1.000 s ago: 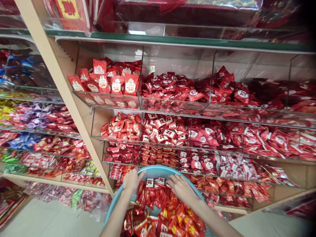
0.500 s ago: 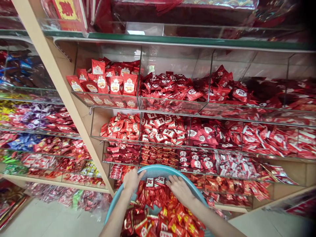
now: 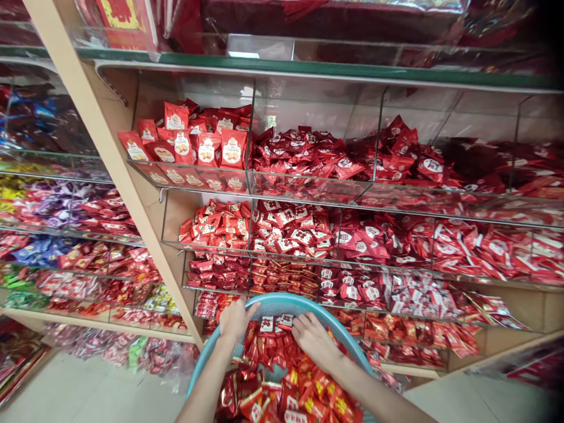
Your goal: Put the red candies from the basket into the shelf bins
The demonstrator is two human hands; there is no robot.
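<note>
A round blue-green plastic basket at the bottom centre holds many small red packets, some with yellow print. My left hand is closed on the basket's far left rim, thumb over the edge. Inside the basket on the right, my right hand rests on the packets beside two white-labelled ones, its fingers curled; whether it grips one is hidden.
Beyond the basket, clear shelf bins hold red packets in several rows. A slanting wooden post divides them from more sweets on the left. Bagged sweets lie below, above the tiled floor.
My right hand has shifted slightly left over the packets, closer to the two white-labelled ones. My left hand stays on the rim.
</note>
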